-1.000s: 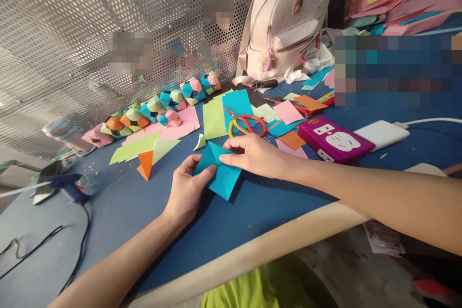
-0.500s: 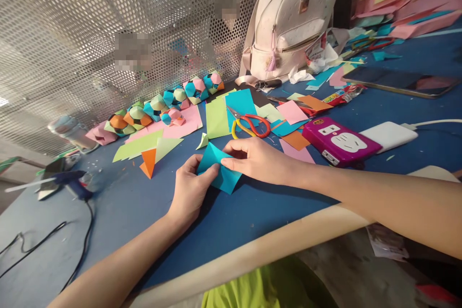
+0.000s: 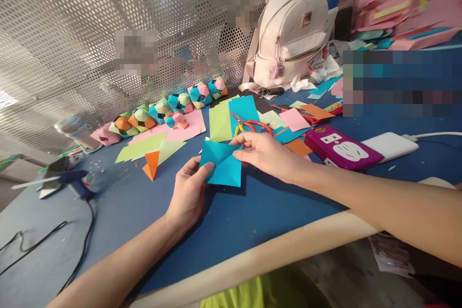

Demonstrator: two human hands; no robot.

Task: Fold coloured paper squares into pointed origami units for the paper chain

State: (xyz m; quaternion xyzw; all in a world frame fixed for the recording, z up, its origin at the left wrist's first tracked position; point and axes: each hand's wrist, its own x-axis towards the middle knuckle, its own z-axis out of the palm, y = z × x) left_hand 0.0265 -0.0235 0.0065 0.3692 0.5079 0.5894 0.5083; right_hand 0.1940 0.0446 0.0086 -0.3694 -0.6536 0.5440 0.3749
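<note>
A square sheet of blue paper (image 3: pixel 224 168) with diagonal creases is held above the table, opened out. My left hand (image 3: pixel 191 183) grips its left edge, thumb on top and fingers behind. At the upper right corner, my right hand (image 3: pixel 260 154) pinches the sheet between thumb and fingers. Just beyond the paper lie red and yellow handled scissors (image 3: pixel 252 124). To the left stands a folded orange paper piece (image 3: pixel 152 164) against a pale green one (image 3: pixel 170 151).
Folded paper balls (image 3: pixel 144 118) line the mesh panel (image 3: pixel 90 19). A white backpack (image 3: pixel 292 33) stands at the back. On the right are a purple power strip (image 3: pixel 342 147) and white charger (image 3: pixel 391 147); a glue gun (image 3: pixel 75 183) with a cord lies left.
The blue sheet has turned from a diamond angle to nearly square-on and shows more of its creased face. My right hand has shifted slightly right, to its corner.
</note>
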